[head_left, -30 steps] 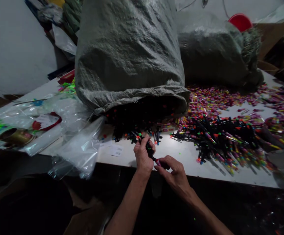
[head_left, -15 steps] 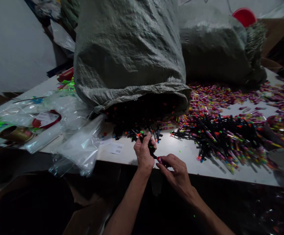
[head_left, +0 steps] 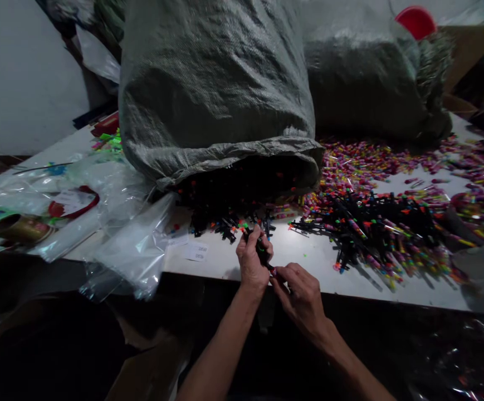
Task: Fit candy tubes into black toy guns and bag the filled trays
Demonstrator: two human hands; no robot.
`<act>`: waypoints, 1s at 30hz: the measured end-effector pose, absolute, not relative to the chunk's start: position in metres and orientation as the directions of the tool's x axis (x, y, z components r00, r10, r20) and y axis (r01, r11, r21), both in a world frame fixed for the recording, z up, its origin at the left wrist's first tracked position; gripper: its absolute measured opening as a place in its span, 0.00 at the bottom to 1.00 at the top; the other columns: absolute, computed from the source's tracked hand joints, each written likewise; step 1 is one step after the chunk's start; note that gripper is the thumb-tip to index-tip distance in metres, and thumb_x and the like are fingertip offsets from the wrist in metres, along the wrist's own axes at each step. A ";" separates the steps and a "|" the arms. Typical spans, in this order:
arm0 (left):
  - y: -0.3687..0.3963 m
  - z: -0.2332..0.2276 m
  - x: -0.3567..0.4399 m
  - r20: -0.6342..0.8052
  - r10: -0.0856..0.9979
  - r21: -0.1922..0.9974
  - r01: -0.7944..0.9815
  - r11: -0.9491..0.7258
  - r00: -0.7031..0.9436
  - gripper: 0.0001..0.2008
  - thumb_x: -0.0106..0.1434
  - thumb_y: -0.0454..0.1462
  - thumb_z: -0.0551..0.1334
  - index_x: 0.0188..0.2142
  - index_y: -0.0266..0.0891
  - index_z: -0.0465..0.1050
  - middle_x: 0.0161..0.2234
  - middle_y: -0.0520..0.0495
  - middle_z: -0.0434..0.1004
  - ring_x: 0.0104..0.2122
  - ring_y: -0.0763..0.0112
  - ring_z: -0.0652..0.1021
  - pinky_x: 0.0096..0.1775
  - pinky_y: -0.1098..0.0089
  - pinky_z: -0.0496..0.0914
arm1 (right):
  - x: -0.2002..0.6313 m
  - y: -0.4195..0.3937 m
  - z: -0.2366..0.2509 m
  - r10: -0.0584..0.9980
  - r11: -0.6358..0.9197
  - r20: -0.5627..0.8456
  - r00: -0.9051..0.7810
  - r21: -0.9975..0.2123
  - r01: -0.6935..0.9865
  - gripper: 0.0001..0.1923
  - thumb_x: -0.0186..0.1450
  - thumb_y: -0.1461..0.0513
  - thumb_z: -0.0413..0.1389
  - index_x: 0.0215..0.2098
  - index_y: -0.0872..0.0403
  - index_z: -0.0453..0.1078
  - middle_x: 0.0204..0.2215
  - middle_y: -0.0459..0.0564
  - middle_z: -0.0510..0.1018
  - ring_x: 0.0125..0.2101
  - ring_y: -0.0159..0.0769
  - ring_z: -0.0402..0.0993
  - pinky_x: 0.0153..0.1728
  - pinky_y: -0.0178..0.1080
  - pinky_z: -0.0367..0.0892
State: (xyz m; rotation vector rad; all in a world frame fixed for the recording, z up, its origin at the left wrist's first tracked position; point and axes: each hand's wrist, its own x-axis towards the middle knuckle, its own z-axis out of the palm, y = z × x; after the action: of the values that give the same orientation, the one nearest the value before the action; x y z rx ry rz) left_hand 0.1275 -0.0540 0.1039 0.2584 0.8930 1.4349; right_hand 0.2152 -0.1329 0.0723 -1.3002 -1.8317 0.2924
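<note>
1. Head view: the left hand [head_left: 252, 262] is at the near edge of the counter [head_left: 308, 262], fingers curled shut around a thin black stick [head_left: 262, 252] with a green tip, which points away toward the sack.
2. The right hand [head_left: 302, 292] is just beside the left, over the same near edge. Its thumb and forefinger are pinched on a small pink cap [head_left: 273, 272] at the near end of the stick; the other fingers are loosely bent.
3. The two hands touch or nearly touch at the cap; which one, the picture does not show.
4. A grey sack [head_left: 216, 94] lies on its side at the middle of the counter, its mouth open toward the person. Black sticks spill from the mouth in a small heap [head_left: 229, 223] just beyond the left hand.
5. To the right, a larger pile of sticks [head_left: 375, 228] with bright tips spreads along the counter, mixed with loose coloured caps [head_left: 362, 161] that reach toward the far right edge.
6. A second sack [head_left: 367, 83] rests at the far right, behind the caps, with a red lid [head_left: 416, 21] above it.
7. At the left end lie clear plastic bags [head_left: 137, 245], one hanging over the near edge, and a roll of tape [head_left: 18, 228] among them.
8. A small paper label [head_left: 196, 253] sits near the front edge, left of the hands.
</note>
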 end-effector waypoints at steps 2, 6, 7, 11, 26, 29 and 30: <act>-0.055 0.099 0.133 -0.402 0.909 0.642 -0.741 0.197 -0.107 0.18 0.47 0.44 0.69 0.27 0.37 0.63 0.17 0.59 0.62 0.13 0.84 0.62 0.15 0.81 0.52 | 0.217 -0.134 0.071 0.885 0.399 0.451 -0.118 -0.602 0.691 0.06 0.65 0.66 0.49 0.35 0.55 0.68 0.25 0.48 0.70 0.27 0.33 0.66 0.28 0.34 0.61; -0.060 0.085 0.139 -0.388 0.921 0.681 -0.685 0.259 -0.039 0.16 0.50 0.45 0.66 0.28 0.36 0.65 0.18 0.58 0.63 0.15 0.82 0.64 0.17 0.79 0.56 | 0.231 -0.132 0.067 0.940 0.319 0.308 -0.148 -0.641 0.698 0.06 0.65 0.63 0.51 0.32 0.54 0.69 0.24 0.47 0.70 0.25 0.32 0.67 0.27 0.33 0.61; -0.061 0.082 0.137 -0.344 0.939 0.724 -0.634 0.272 0.010 0.16 0.52 0.46 0.65 0.31 0.36 0.67 0.20 0.56 0.65 0.18 0.80 0.67 0.20 0.77 0.60 | 0.241 -0.131 0.066 0.949 0.295 0.288 -0.132 -0.654 0.696 0.07 0.65 0.62 0.51 0.33 0.54 0.69 0.24 0.47 0.71 0.25 0.32 0.68 0.27 0.33 0.61; -0.052 0.074 0.113 -0.025 0.976 0.991 -0.120 0.052 0.218 0.25 0.54 0.41 0.64 0.52 0.39 0.65 0.39 0.45 0.73 0.36 0.69 0.74 0.38 0.69 0.68 | 0.306 -0.127 0.072 0.929 0.161 0.363 0.069 -0.567 0.808 0.12 0.66 0.56 0.50 0.38 0.55 0.71 0.29 0.49 0.75 0.27 0.34 0.71 0.29 0.34 0.64; 0.032 0.056 0.087 0.228 0.489 -0.072 0.516 -0.854 0.842 0.11 0.63 0.31 0.54 0.43 0.40 0.71 0.51 0.43 0.70 0.55 0.57 0.66 0.52 0.47 0.57 | 0.256 0.028 0.068 0.985 0.174 0.046 -0.169 -0.154 0.973 0.12 0.61 0.68 0.48 0.38 0.55 0.73 0.42 0.55 0.74 0.42 0.41 0.69 0.37 0.37 0.60; 0.028 0.060 0.082 0.401 0.463 -0.014 0.511 -0.860 0.790 0.12 0.64 0.30 0.51 0.45 0.38 0.69 0.48 0.43 0.73 0.50 0.62 0.70 0.52 0.55 0.60 | 0.256 0.037 0.063 0.985 0.164 0.085 -0.150 -0.187 0.969 0.12 0.63 0.67 0.48 0.40 0.56 0.71 0.41 0.57 0.75 0.43 0.43 0.68 0.40 0.39 0.58; 0.024 0.063 0.081 0.462 0.471 0.029 0.518 -0.855 0.752 0.13 0.64 0.30 0.51 0.45 0.37 0.68 0.47 0.43 0.74 0.48 0.63 0.72 0.51 0.57 0.61 | 0.258 0.035 0.064 0.985 0.157 0.096 -0.141 -0.199 0.967 0.12 0.63 0.67 0.47 0.41 0.56 0.70 0.40 0.56 0.75 0.43 0.42 0.68 0.40 0.39 0.58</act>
State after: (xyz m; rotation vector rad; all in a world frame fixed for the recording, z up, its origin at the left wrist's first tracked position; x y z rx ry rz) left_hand 0.0814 0.0243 0.0632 3.0337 0.8590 0.7558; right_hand 0.2576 0.0353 0.0640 -1.9122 -2.2260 0.1308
